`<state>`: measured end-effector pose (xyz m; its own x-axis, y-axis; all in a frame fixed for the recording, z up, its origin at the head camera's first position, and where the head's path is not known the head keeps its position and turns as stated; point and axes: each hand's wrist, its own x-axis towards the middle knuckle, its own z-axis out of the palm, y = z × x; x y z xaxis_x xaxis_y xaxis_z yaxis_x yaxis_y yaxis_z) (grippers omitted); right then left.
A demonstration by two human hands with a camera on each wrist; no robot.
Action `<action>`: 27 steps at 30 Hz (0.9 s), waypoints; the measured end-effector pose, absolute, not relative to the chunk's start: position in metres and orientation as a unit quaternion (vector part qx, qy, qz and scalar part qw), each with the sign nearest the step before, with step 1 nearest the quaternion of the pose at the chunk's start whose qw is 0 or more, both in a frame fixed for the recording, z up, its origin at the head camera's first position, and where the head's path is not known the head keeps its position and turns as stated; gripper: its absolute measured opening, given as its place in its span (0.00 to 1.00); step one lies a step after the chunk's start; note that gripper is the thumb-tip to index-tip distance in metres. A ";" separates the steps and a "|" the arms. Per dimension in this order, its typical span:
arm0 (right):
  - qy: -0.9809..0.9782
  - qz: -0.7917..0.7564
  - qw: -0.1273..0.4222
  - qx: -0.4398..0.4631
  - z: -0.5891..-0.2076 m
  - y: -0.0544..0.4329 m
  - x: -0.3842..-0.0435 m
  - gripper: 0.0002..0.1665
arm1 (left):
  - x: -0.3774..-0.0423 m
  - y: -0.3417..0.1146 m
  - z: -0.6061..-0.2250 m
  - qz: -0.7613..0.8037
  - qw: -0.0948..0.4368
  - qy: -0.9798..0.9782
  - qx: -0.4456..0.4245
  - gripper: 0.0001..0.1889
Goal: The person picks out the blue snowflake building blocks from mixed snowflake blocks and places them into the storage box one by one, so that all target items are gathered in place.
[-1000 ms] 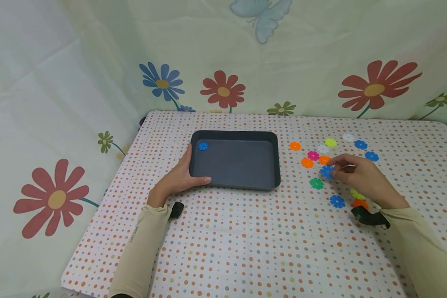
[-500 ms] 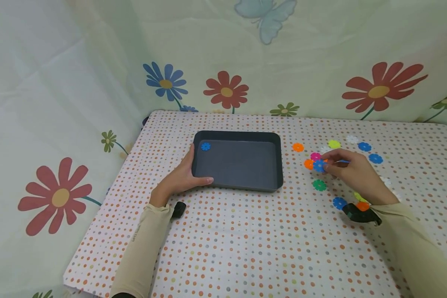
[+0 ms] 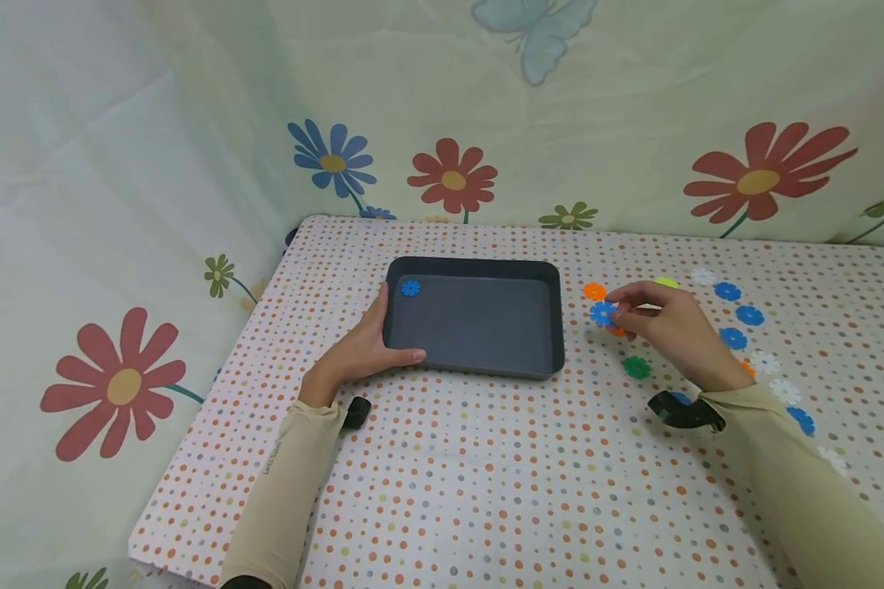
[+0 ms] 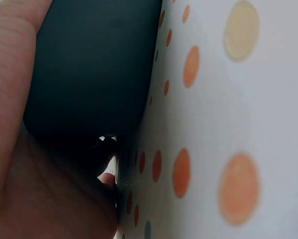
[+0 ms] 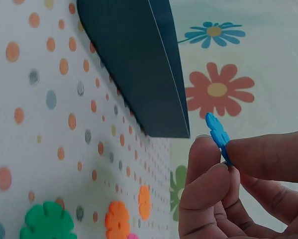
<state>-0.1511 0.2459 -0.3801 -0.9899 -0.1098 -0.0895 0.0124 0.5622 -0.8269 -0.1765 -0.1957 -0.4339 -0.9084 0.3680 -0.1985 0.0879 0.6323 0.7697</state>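
Between thumb and fingertips, my right hand [image 3: 666,323] pinches a blue flower-shaped plastic disc [image 3: 602,313], raised above the table to the right of the dark grey baking tray [image 3: 556,327]. The right wrist view shows the same blue disc [image 5: 218,133] nearly edge-on, with the tray's wall [image 5: 134,64] beyond it. My left hand [image 3: 357,348] grips the tray's near left corner, thumb along the front side and fingers along the left side. Inside the tray, a second blue disc [image 3: 410,288] lies near the back left corner.
Loose discs are scattered on the dotted table cover [image 3: 442,491] at the right, among them an orange disc [image 3: 594,291], a green disc [image 3: 637,367] and several blue and white ones. My right hand and sleeve [image 3: 803,483] cover part of them. A flowered curtain [image 3: 619,98] hangs behind the table.
My right hand has lifted the blue disc from among the others and carried it left toward the tray. My left hand keeps its grip on the tray. The head view has shifted slightly.
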 end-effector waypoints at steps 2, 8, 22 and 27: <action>0.876 -0.476 0.068 -0.033 -0.381 0.242 -0.153 0.20 | -0.177 -0.196 -0.434 0.408 0.169 0.888 0.130 0.76; 0.865 -0.493 0.087 -0.040 -0.382 0.229 -0.156 0.21 | -0.178 -0.196 -0.434 0.409 0.168 0.887 0.132 0.76; 0.851 -0.515 0.094 -0.050 -0.381 0.208 -0.160 0.19 | -0.177 -0.195 -0.434 0.409 0.174 0.887 0.124 0.75; 0.835 -0.536 0.109 -0.058 -0.379 0.197 -0.163 0.18 | -0.177 -0.195 -0.435 0.411 0.173 0.886 0.126 0.76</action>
